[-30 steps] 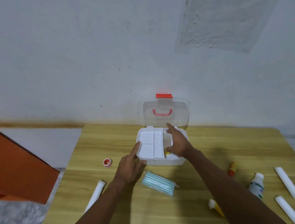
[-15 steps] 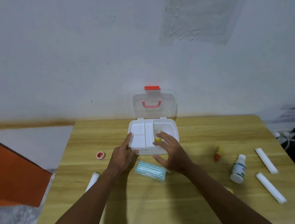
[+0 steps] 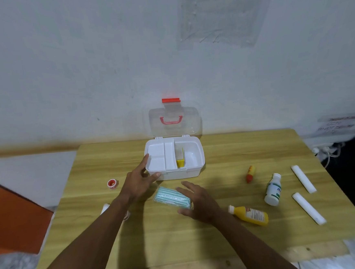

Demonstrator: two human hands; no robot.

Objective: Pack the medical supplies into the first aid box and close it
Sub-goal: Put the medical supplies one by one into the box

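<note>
The white first aid box (image 3: 193, 171) stands open at the table's far middle, its clear lid (image 3: 173, 122) with red handle upright against the wall. A yellow packet (image 3: 180, 162) stands inside beside the tray insert. My left hand (image 3: 139, 179) touches the box's front left corner, fingers spread. My right hand (image 3: 198, 200) hovers open just right of a green-striped pack of masks (image 3: 172, 199) lying in front of the box. To the right lie a yellow bottle (image 3: 249, 214), a white bottle (image 3: 272, 189), a small red-yellow tube (image 3: 250, 174) and two white rolls (image 3: 303, 179) (image 3: 308, 208).
A red tape roll (image 3: 112, 184) sits at the left of the wooden table (image 3: 181, 244). Another white roll (image 3: 105, 208) lies partly hidden behind my left forearm. An orange panel (image 3: 13, 215) stands off the table's left edge. Cables (image 3: 330, 151) hang at the far right.
My right hand has come out of the box and drawn back toward me to the mask pack. The yellow packet stays in the box. My left hand has stayed at the box's corner.
</note>
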